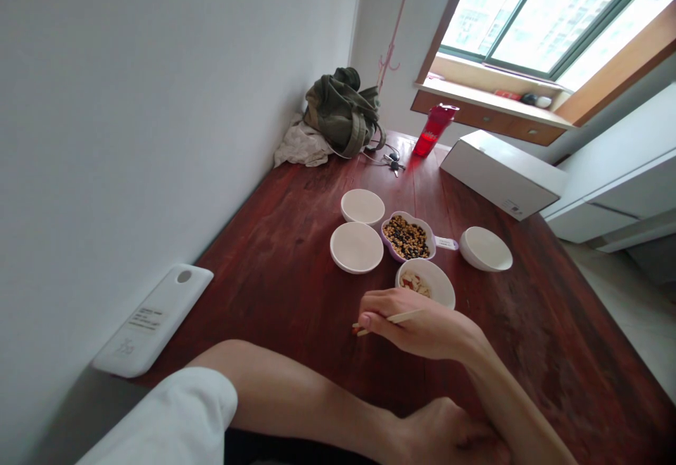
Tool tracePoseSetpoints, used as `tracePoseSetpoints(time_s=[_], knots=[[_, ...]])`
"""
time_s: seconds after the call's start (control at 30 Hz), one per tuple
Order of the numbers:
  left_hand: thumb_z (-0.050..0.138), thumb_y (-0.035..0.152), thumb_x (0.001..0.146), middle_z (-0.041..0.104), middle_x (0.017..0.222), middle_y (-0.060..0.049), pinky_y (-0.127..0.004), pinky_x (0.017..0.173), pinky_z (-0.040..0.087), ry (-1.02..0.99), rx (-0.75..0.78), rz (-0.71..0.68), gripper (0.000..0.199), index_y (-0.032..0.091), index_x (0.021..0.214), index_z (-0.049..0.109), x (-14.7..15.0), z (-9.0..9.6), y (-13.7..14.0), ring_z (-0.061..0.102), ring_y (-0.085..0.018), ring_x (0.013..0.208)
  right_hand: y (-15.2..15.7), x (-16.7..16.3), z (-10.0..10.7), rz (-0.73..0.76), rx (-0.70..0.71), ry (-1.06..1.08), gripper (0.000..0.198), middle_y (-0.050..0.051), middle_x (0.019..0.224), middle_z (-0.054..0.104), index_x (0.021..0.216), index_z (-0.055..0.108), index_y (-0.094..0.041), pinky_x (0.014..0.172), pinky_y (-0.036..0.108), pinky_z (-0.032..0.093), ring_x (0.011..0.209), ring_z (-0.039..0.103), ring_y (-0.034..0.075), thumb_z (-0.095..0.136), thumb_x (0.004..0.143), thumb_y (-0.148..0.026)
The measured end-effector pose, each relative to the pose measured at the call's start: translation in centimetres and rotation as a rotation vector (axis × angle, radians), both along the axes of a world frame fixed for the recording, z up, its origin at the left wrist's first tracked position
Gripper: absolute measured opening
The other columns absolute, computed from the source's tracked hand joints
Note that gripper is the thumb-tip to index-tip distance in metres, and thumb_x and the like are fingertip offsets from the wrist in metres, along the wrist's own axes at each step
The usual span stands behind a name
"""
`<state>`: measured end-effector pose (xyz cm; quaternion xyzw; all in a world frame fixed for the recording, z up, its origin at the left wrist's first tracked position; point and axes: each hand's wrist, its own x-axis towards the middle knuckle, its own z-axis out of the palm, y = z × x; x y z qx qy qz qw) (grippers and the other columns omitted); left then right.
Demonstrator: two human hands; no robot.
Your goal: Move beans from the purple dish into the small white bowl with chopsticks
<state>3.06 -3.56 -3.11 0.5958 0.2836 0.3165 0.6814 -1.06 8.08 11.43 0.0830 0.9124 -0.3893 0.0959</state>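
My right hand (404,320) is closed around a pair of light chopsticks (404,316), whose tips point left, low over the table. At the tips is a small reddish piece (355,329), too small to name. Just behind this hand stands a white bowl (442,284) with pale and reddish pieces (415,282) in it, partly hidden by my fingers. My left hand (448,431) rests at the table's near edge with its fingers curled, partly behind my right forearm; whatever it may hold is hidden.
Two white bowls (357,247) stand left of a purple-rimmed dish (406,236) of mixed dark and yellow beans. Another white bowl (486,249) is at right. Farther back are a bag (343,109), keys (393,162), a red bottle (434,130) and a white box (501,172). A white slab-shaped device (155,320) lies left.
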Motion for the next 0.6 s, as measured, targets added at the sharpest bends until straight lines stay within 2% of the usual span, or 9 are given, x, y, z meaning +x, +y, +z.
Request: tracePoseSetpoints(time_s=[0.07,0.17,0.27,0.43,0.6], knots=[[0.047,0.020,0.101,0.069,0.086,-0.002,-0.024,0.071,0.057,-0.005,-0.007,0.025,0.022,0.014,0.093,0.066,0.0,0.4,0.0,0.068,-0.015,0.077,0.0,-0.1,-0.1,0.000,0.000,0.007,0.040,0.004,0.090,0.072,0.091,0.066,-0.020,0.075,0.030,0.042,0.082,0.063,0.017,0.037,0.109,-0.040],[0.049,0.032,0.104,0.073,0.100,-0.005,-0.029,0.088,0.059,-0.024,0.037,0.041,0.027,0.015,0.099,0.070,0.2,0.6,0.1,0.071,-0.019,0.096,0.2,0.0,0.0,-0.004,-0.021,0.016,0.042,0.004,0.090,0.073,0.090,0.066,-0.019,0.075,0.029,0.042,0.082,0.064,0.016,0.035,0.109,-0.040],[0.049,0.042,0.104,0.074,0.108,-0.005,-0.032,0.095,0.058,-0.037,0.064,0.030,0.034,0.017,0.105,0.071,0.2,0.6,0.1,0.071,-0.022,0.106,0.3,0.2,0.5,-0.026,-0.031,0.050,0.042,0.003,0.086,0.072,0.086,0.064,-0.019,0.074,0.028,0.041,0.078,0.062,0.014,0.035,0.110,-0.040],[0.054,0.037,0.101,0.074,0.110,-0.006,-0.031,0.096,0.057,-0.073,0.061,0.032,0.027,0.017,0.104,0.072,0.1,0.5,0.3,0.071,-0.022,0.105,0.8,1.0,1.9,-0.057,0.028,0.076,0.042,0.000,0.079,0.066,0.082,0.059,-0.019,0.071,0.028,0.037,0.071,0.055,0.013,0.036,0.109,-0.041],[0.056,0.032,0.094,0.073,0.092,-0.007,-0.028,0.083,0.056,-0.190,0.029,0.108,0.023,0.015,0.093,0.072,0.0,0.8,0.4,0.070,-0.020,0.090,2.1,2.7,2.8,-0.116,0.016,0.193,0.047,0.002,0.075,0.064,0.079,0.062,-0.019,0.070,0.029,0.038,0.071,0.054,0.014,0.038,0.108,-0.046]])
